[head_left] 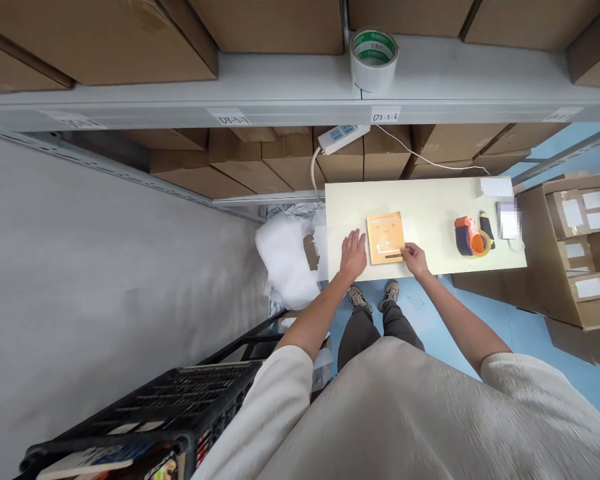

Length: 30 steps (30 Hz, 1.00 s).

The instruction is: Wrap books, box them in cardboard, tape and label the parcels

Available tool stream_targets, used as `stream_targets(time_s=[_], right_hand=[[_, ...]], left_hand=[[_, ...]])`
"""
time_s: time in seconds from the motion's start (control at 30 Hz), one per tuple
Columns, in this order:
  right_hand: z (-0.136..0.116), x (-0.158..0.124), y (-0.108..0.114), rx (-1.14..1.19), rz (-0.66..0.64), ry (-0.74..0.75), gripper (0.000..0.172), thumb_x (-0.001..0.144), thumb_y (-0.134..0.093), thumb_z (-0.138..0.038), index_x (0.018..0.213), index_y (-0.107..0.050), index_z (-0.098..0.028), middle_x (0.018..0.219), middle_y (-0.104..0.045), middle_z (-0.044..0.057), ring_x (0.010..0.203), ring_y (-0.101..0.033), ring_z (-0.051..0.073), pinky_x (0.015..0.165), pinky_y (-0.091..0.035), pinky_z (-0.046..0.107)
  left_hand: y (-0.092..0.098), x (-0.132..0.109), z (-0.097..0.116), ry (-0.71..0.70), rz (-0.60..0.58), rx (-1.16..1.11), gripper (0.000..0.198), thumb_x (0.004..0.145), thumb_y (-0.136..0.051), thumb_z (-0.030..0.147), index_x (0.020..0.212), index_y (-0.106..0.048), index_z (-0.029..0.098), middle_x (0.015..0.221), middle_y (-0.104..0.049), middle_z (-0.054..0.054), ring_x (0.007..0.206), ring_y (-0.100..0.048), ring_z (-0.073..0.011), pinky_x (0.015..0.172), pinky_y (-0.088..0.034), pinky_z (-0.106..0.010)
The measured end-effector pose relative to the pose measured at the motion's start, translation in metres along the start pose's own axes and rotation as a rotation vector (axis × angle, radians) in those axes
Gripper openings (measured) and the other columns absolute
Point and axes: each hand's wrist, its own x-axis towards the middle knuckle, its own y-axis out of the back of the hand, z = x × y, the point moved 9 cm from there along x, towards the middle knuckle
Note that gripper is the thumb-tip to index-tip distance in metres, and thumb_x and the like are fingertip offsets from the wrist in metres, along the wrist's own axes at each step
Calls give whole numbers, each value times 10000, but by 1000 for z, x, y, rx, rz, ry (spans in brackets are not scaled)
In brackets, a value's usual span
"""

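Observation:
A thin orange-yellow book [385, 233] lies on the pale tabletop [430, 193], its cover facing up. The edge of a white sheet [408, 229] shows beside and seemingly under it on the right. My left hand [353, 253] rests on the table just left of the book, fingers spread and holding nothing. With thumb and fingers, my right hand [416, 259] pinches the book's lower right edge. Whether those fingers also grip the white sheet cannot be made out.
Right on the table are an orange tape dispenser [469, 237], a yellow-black cutter [487, 227] and a white box [496, 187]. A power strip [343, 138] hangs behind. White wrapping [285, 257] lies left; a black crate [195, 400] stands lower left. A tape roll [374, 63] sits on the shelf.

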Motion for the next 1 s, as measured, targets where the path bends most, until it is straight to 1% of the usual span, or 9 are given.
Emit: stream_targets(time_s=[0.07, 0.17, 0.4, 0.5, 0.57, 0.67, 0.77, 0.9, 1.0], right_hand=[[9, -4, -5, -7, -17, -26, 392, 779, -650, -588, 954, -675, -238, 815, -764, 53, 822, -711, 261, 791, -596, 404], [18, -8, -11, -34, -18, -59, 338, 774, -622, -534, 926, -678, -237, 790, -759, 39, 790, -700, 249, 812, -588, 399], [17, -7, -10, -297, 16, -38, 227, 814, -607, -415, 925, -719, -252, 829, -768, 26, 859, -722, 267, 885, -579, 412], [17, -6, -8, -345, 16, -18, 255, 851, -583, -404, 984, -733, -246, 917, -779, 50, 914, -729, 279, 915, -581, 426], [17, -3, -1, -369, 72, 8, 315, 869, -559, -405, 1064, -731, -227, 982, -767, 80, 952, -718, 287, 950, -575, 442], [14, 5, 20, -424, 216, 62, 421, 871, -545, -399, 1207, -691, -192, 1064, -716, 121, 1042, -674, 305, 1013, -550, 465], [17, 16, 39, -493, 299, 29, 476, 841, -591, -396, 1261, -649, -179, 1144, -661, 153, 1133, -620, 336, 1064, -514, 500], [26, 27, 50, -510, 325, -103, 358, 779, -693, -409, 1087, -656, -228, 1222, -609, 165, 1165, -590, 369, 1074, -490, 551], [21, 28, 51, -479, 319, -119, 299, 743, -722, -379, 990, -603, -260, 1139, -637, 110, 1121, -603, 353, 1070, -473, 573]], left_hand=[[1, -6, 3, 29, 18, -6, 666, 1092, -320, 308, 1739, -300, 150, 1810, -320, -162, 1697, -253, -309, 1381, -223, -534], [-9, -16, 12, 21, -22, -10, 683, 1107, -323, 396, 1746, -277, 160, 1799, -341, -167, 1677, -298, -320, 1359, -267, -533], [-28, -25, 19, 23, -57, 12, 726, 1098, -387, 465, 1748, -272, 163, 1842, -218, -173, 1713, -191, -348, 1380, -182, -577], [-31, -26, 19, 18, -59, 25, 734, 1098, -392, 460, 1759, -243, 178, 1850, -183, -175, 1722, -161, -348, 1383, -163, -590], [-32, -26, 19, 19, -57, 34, 735, 1101, -384, 458, 1765, -226, 185, 1854, -163, -173, 1726, -146, -347, 1384, -149, -600], [-34, -27, 19, 23, -61, 39, 736, 1106, -361, 459, 1772, -205, 188, 1858, -133, -173, 1730, -125, -347, 1387, -118, -614], [-36, -28, 19, 28, -69, 40, 740, 1108, -351, 463, 1776, -195, 186, 1860, -124, -171, 1732, -111, -349, 1389, -94, -620], [-35, -29, 19, 33, -73, 45, 738, 1110, -357, 465, 1774, -210, 180, 1859, -132, -168, 1729, -122, -356, 1383, -93, -638], [-34, -29, 18, 28, -76, 46, 733, 1114, -349, 464, 1774, -210, 179, 1859, -131, -169, 1727, -135, -354, 1382, -109, -630]])
